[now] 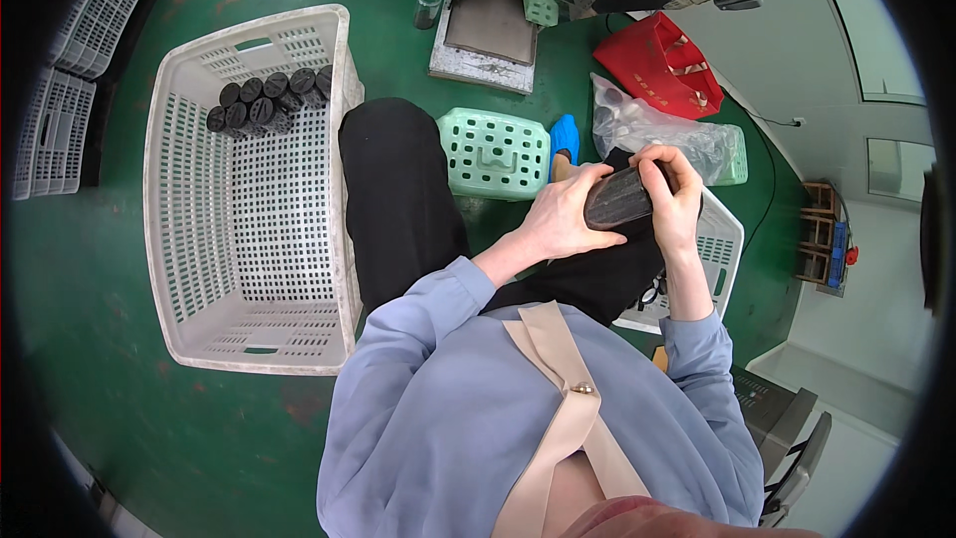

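A dark cylindrical jar lies tilted between my two hands, above my right thigh. My left hand wraps round its near end, thumb below and fingers above. At the other end, my right hand is closed with bent fingers over the top; what those fingertips press on is partly hidden. Several similar jars with black lids stand grouped at the far end of the large white crate on my left.
A green perforated basket sits between my legs. Beyond it are a metal-topped machine and a clear jar. At right are a red bag, a clear plastic bag and another white crate. More crates are stacked far left.
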A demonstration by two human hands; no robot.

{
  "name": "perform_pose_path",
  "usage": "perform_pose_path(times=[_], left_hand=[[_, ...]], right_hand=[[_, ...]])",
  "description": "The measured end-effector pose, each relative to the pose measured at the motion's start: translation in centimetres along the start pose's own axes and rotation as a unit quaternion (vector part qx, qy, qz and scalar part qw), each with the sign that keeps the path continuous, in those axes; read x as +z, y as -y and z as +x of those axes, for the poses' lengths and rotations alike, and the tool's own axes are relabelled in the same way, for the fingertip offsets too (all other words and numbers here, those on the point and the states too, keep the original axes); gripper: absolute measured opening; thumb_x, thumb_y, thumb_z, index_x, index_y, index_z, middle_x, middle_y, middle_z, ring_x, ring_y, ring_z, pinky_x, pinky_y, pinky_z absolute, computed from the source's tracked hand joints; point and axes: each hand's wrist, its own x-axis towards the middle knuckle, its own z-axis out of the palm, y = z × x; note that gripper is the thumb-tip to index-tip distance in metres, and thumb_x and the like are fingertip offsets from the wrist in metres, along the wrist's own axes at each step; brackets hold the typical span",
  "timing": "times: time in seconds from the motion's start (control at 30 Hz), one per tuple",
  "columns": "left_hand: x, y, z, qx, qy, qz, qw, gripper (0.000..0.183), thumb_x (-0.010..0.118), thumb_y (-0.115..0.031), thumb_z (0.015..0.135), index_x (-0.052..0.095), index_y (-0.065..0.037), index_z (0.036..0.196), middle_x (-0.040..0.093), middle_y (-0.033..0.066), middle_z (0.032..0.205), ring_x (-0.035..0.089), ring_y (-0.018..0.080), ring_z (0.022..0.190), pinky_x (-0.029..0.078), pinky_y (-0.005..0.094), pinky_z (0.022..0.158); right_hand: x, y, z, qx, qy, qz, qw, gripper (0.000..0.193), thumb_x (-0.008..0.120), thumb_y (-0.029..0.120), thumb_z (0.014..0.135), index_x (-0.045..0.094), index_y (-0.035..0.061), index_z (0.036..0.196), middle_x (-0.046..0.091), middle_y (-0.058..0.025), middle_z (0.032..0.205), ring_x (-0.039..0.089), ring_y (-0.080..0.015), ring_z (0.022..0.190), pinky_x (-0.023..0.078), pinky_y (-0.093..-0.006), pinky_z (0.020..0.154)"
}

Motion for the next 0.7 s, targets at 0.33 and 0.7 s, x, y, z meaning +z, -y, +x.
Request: perform_pose_path(times=[0.33, 0.7], left_hand=[[-0.1, 0.8, -0.1, -0.041, 0.096, -0.272, 0.957, 0.058, 0.087, -0.019, 0.075, 0.058, 0.001, 0.122, 0.067, 0.0079, 0.102, 0.067, 0.0148, 0.094, 0.053, 0.0319, 0.085], [0.0, 1.5, 0.0, -0.086, 0.115, -0.323, 0.935, 0.056, 0.085, -0.022, 0.079, 0.058, -0.001, 0.123, 0.068, 0.0088, 0.105, 0.071, 0.0225, 0.090, 0.057, 0.0361, 0.083]], right_hand=[[-0.5, 1.4, 1.4, 0.118, 0.110, 0.296, 0.941, 0.069, 0.030, 0.054, 0.110, 0.066, -0.0027, 0.122, 0.070, -0.0180, 0.121, 0.066, -0.0290, 0.114, 0.049, -0.0425, 0.105], [0.5, 2.6, 2.6, 0.084, 0.165, 0.118, 0.976, 0.050, 0.045, 0.039, 0.109, 0.065, -0.0024, 0.129, 0.070, -0.0135, 0.125, 0.067, -0.0260, 0.112, 0.051, -0.0382, 0.101]])
